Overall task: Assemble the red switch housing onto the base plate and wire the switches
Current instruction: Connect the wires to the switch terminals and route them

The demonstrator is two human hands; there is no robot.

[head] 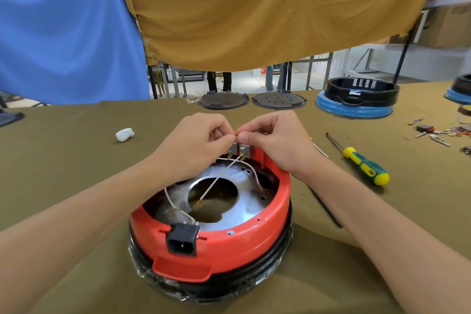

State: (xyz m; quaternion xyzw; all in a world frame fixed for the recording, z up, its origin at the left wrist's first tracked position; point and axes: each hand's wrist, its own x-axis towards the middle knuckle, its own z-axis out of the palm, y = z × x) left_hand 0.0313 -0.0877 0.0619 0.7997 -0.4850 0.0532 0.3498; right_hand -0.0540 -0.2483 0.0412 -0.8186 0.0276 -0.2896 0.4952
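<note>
Red housing seated, we pinch a wire between left hand and right hand to feed the switches.

a screwdriver and white wad lie on the table.

Bright, even indoor light, seen through a wide-angle lens

Soft daylight-like brightness fills the room, strongest in the open hall behind the hanging cloths. Shadows are faint: a soft dark patch lies on the table cover just right of the red housing. The metal plate inside it shows pale glare. The centre is sharp; the forearms and far background soften, and straight lines bow towards the edges.
</note>
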